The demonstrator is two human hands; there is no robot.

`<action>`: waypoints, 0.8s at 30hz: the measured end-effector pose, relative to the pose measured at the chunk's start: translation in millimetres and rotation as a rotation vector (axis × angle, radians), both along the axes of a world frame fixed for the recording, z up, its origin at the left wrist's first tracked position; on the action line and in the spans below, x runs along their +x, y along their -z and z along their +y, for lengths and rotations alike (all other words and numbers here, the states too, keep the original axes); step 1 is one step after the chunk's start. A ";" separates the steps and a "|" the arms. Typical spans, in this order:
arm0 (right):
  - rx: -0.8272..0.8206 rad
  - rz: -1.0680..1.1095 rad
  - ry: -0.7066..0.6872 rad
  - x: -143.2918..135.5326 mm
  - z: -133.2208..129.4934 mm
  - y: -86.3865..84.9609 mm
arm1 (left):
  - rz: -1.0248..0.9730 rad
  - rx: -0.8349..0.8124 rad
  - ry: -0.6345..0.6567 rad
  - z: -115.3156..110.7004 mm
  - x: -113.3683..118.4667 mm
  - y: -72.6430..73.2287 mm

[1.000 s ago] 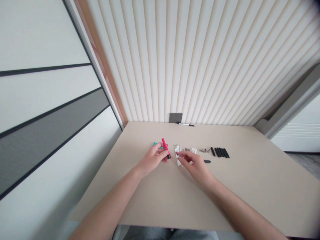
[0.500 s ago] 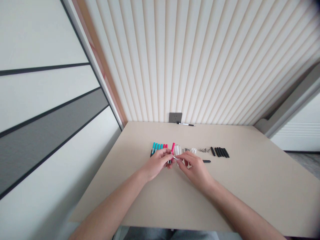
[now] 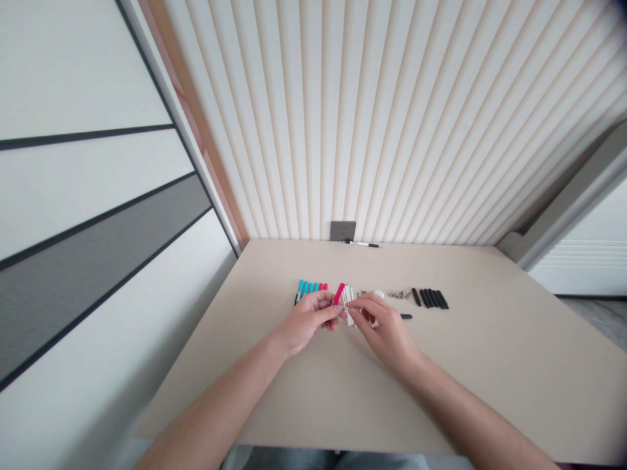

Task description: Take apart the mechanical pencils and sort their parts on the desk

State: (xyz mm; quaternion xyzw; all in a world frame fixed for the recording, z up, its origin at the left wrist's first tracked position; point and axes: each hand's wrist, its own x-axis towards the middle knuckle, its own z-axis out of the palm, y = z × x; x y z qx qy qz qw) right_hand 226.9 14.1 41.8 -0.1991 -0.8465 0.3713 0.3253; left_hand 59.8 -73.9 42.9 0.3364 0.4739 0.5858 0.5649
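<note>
Left grip [image 3: 308, 318] holds pink tube [image 3: 339, 293] well behind table's front edge [image 3: 304, 442].

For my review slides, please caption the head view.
Left hand holds a pink tube while the right hand pinches a small piece; black tubes lie nearby.

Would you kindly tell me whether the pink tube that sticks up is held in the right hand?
No, the left hand holds the pink tube, its upper end sticking out of the grip.
</note>
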 end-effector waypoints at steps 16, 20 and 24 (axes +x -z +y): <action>-0.138 0.132 -0.094 -3.8 9.6 3.9 | 0.061 -0.086 0.190 -3.4 4.1 -5.6; -0.199 0.209 0.105 -0.9 14.4 2.6 | 0.064 -0.059 0.079 -2.1 2.3 -5.3; -0.328 0.274 0.249 1.8 25.0 1.7 | 0.041 0.006 -0.141 0.7 -2.9 -1.0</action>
